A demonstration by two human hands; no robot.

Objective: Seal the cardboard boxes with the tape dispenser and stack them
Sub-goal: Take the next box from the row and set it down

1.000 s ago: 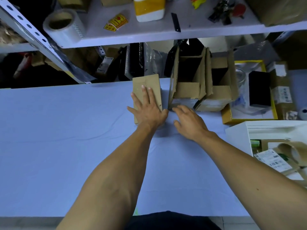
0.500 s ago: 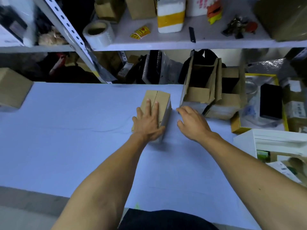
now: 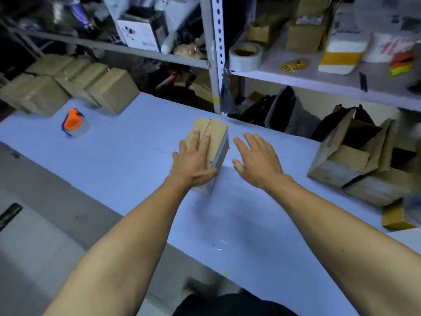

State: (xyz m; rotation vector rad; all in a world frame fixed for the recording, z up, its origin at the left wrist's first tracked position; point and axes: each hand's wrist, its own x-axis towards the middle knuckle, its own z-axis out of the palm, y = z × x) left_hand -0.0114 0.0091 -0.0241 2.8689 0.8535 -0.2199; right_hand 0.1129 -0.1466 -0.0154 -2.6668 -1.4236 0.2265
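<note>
A small brown cardboard box [image 3: 216,132] with its top flaps closed lies on the blue table [image 3: 136,156] at the centre. My left hand [image 3: 193,161] lies flat on its top, fingers along the flap seam and thumb hooked around its near right edge. Just right of the box, my right hand [image 3: 257,158] hovers with fingers spread, holding nothing and not touching it. An orange tape dispenser [image 3: 73,122] stands on the table at far left. Behind it sit several closed boxes [image 3: 109,93] packed together.
Open, unsealed boxes [image 3: 341,160] stand at the right of the table. A grey shelf post [image 3: 215,53] rises behind the box. On the shelf beside it lies a roll of tape [image 3: 245,55] among other goods. The table's near edge runs diagonally at lower left.
My view has swung left, bringing the dispenser and closed boxes into sight. My left hand has slid the box away from the open boxes. My right hand has spread open beside it.
</note>
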